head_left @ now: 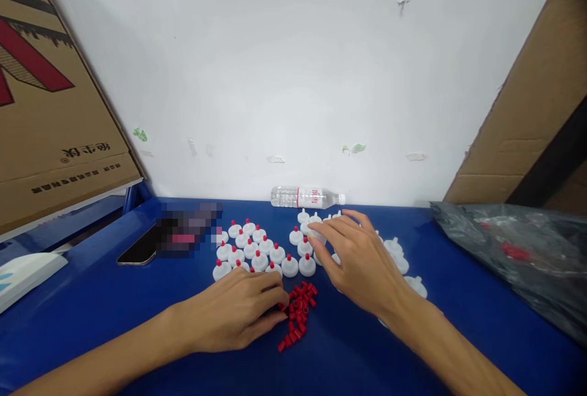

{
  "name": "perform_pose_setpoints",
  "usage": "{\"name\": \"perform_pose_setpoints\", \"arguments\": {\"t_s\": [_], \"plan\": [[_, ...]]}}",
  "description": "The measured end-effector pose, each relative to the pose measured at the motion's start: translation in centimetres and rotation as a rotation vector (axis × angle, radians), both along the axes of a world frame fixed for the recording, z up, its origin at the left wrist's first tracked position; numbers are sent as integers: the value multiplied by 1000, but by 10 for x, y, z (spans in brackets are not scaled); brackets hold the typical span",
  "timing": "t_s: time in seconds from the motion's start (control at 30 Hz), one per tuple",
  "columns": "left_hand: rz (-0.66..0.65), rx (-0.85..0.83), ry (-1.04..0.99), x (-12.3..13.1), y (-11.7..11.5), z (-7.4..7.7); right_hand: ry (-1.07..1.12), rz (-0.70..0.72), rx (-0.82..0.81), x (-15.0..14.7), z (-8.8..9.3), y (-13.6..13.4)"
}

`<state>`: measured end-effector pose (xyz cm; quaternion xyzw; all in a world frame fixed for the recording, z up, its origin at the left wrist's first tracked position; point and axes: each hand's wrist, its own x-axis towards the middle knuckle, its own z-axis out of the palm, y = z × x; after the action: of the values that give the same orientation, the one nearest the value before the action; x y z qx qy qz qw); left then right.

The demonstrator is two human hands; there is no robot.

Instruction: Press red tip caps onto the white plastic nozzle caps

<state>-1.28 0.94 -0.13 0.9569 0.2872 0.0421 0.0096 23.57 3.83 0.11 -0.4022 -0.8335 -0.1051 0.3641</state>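
Observation:
My left hand (243, 307) is at the left edge of a pile of small red caps (299, 310), thumb and forefinger closing on a red cap (281, 307) there. Over the white pieces to the right, my right hand (355, 255) grips a round white spouted lid (317, 232) between thumb and fingers; the hand partly covers it. Many white lids with red caps on their spouts (259, 261) stand upright beyond my left hand. White lids with bare spouts (397, 254) lie around and behind my right hand, several of them hidden.
A clear plastic bottle (306, 197) lies on its side against the white wall. On the left are a phone (137, 246), a blurred-out patch and a white object (30, 277). A grey plastic bag (513, 261) with red pieces lies right. Cardboard (59, 96) flanks the blue table (348, 353).

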Motion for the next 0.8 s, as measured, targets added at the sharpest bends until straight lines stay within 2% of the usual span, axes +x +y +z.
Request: {"name": "perform_pose_setpoints", "arguments": {"t_s": [0.37,0.8], "plan": [[35,-61,-6,-2,0,1,-5,5,1,-1,0,-1],[15,15,-98,0,0,1,32,70,79,-1,-2,-2]]}}
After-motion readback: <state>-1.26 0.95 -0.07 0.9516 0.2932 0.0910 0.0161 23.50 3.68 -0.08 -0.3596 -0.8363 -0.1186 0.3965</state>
